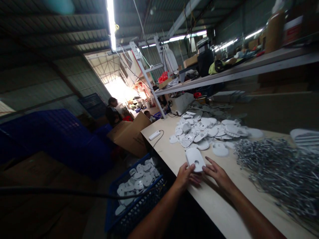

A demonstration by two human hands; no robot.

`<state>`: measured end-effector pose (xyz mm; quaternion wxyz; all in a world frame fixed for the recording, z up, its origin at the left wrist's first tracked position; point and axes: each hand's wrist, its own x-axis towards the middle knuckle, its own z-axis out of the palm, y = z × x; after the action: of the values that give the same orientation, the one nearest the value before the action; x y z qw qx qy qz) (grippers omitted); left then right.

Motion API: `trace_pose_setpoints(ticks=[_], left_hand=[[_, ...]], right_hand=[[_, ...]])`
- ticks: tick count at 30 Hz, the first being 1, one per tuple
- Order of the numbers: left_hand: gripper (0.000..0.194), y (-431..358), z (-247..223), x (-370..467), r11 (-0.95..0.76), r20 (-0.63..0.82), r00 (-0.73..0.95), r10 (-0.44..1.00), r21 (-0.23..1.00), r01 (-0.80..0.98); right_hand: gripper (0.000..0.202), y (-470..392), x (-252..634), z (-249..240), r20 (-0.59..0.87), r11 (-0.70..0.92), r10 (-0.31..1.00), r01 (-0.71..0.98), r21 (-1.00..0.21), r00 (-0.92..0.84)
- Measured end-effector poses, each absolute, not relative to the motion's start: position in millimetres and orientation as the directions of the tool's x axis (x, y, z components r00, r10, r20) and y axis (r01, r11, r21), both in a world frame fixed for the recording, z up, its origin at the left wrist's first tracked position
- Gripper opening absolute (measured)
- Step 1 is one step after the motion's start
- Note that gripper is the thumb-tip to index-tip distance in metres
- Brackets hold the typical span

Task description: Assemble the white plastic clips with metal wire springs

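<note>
A white, rounded plastic plate (pixel 193 156) with a round hole near its lower end is held over the table's front edge. My left hand (pixel 184 176) is closed on its lower left side, the thumb on top and the other fingers beneath. At the lower right corner, my right hand (pixel 217 172) grips the edge with thumb and fingers, its index finger stretched out. Behind the hands lies a heap of similar white plastic pieces (pixel 199 131), some ribbed. One ribbed piece (pixel 220 149) rests apart from the heap's front.
A large pile of thin metal rods (pixel 276 166) covers the table's right side. Below its left edge stands a blue crate (pixel 107 212) of white pieces. A white power strip (pixel 154 135), a cardboard box (pixel 133 134) and a raised shelf (pixel 239 71) are farther off. Two people are in the background.
</note>
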<state>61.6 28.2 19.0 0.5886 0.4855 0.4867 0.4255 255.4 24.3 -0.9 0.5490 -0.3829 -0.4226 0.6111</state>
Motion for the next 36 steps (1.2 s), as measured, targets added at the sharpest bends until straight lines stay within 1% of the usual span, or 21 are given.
trace_pose_setpoints(ticks=[2,4,7,9,11,13,15,18,20,23,26,29,33,36], left_hand=[[0.090,28.1,20.9,62.0,0.154,-0.149,0.178,0.973,0.988,-0.015],[0.090,27.5,22.8,62.9,0.134,-0.131,0.183,0.974,0.991,-0.003],[0.089,25.1,25.7,64.2,0.097,-0.097,0.184,0.978,0.995,0.007],[0.086,23.5,27.9,64.4,0.069,-0.070,0.178,0.982,0.998,0.009],[0.083,22.5,30.0,63.9,0.046,-0.047,0.173,0.984,0.999,0.006],[0.081,21.8,30.5,62.5,0.037,-0.036,0.176,0.984,0.999,-0.003],[0.082,20.7,28.4,60.1,0.043,-0.039,0.180,0.983,0.999,-0.019],[0.086,16.7,20.4,54.2,0.077,-0.067,0.186,0.980,0.996,-0.044],[0.087,13.4,13.7,49.3,0.113,-0.101,0.189,0.977,0.992,-0.058],[0.086,10.0,5.6,41.8,0.169,-0.150,0.193,0.970,0.982,-0.086],[0.085,8.8,2.7,33.5,0.216,-0.189,0.201,0.961,0.969,-0.123],[0.083,6.0,6.9,21.1,0.287,-0.240,0.237,0.941,0.940,-0.187],[0.072,-6.8,21.7,-2.9,0.414,-0.317,0.295,0.901,0.831,-0.371],[0.067,-22.3,33.7,-21.7,0.474,-0.402,0.254,0.880,0.695,-0.541]], right_hand=[[0.110,24.4,258.9,-0.8,-0.026,-0.090,0.985,-0.382,-0.920,-0.169],[0.098,23.7,261.5,-2.0,-0.036,-0.137,0.972,-0.431,-0.892,-0.233],[0.082,21.6,260.7,-4.6,-0.041,-0.171,0.965,-0.498,-0.850,-0.260],[0.081,20.1,256.9,-4.9,-0.053,-0.177,0.969,-0.534,-0.827,-0.240],[0.083,18.6,252.6,-3.1,-0.060,-0.175,0.974,-0.552,-0.815,-0.220],[0.086,17.1,249.6,0.2,-0.065,-0.169,0.977,-0.548,-0.819,-0.204],[0.086,15.3,248.8,3.5,-0.082,-0.174,0.978,-0.531,-0.829,-0.192],[0.082,12.8,249.5,5.3,-0.119,-0.208,0.970,-0.479,-0.853,-0.210],[0.080,12.3,248.9,3.3,-0.116,-0.210,0.965,-0.426,-0.880,-0.235],[0.080,13.6,245.8,-3.5,-0.074,-0.150,0.970,-0.332,-0.931,-0.231],[0.078,16.1,244.2,-10.6,-0.017,-0.058,0.986,-0.246,-0.968,-0.164],[0.079,16.9,248.0,-13.2,0.023,0.018,0.999,-0.144,-0.989,-0.034],[0.075,12.9,254.6,-9.2,0.049,0.050,0.989,-0.007,-0.999,0.138],[0.069,8.1,254.6,-6.4,0.042,0.031,0.980,0.056,-0.998,0.194]])
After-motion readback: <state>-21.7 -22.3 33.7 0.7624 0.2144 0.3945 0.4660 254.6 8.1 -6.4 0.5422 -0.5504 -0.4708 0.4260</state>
